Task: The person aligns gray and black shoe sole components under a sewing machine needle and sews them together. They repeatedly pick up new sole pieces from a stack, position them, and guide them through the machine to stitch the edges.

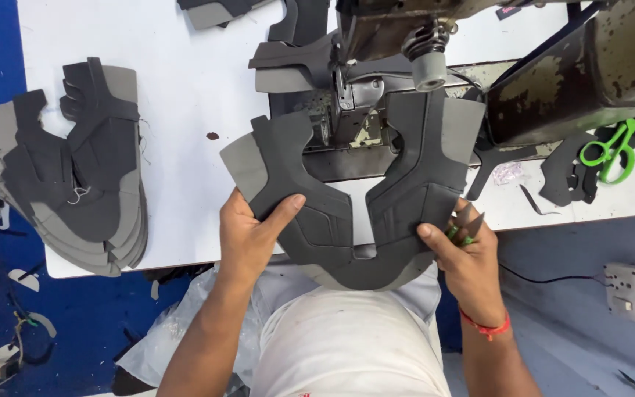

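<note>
White worktable (178,88); left hand (248,231) and right hand (464,254) both grip a grey shoe upper (354,213)

We hold a dark grey, U-shaped shoe upper piece (347,220) with lighter grey edges. It lies flat, its two wings spread toward the sewing machine, over the counter's near edge.

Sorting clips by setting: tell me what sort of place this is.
Probably a shoe-making workshop: a worn metal industrial sewing machine on the white worktable, a stack of cut grey and black shoe-upper pieces, and both hands holding another such U-shaped upper panel.
</note>
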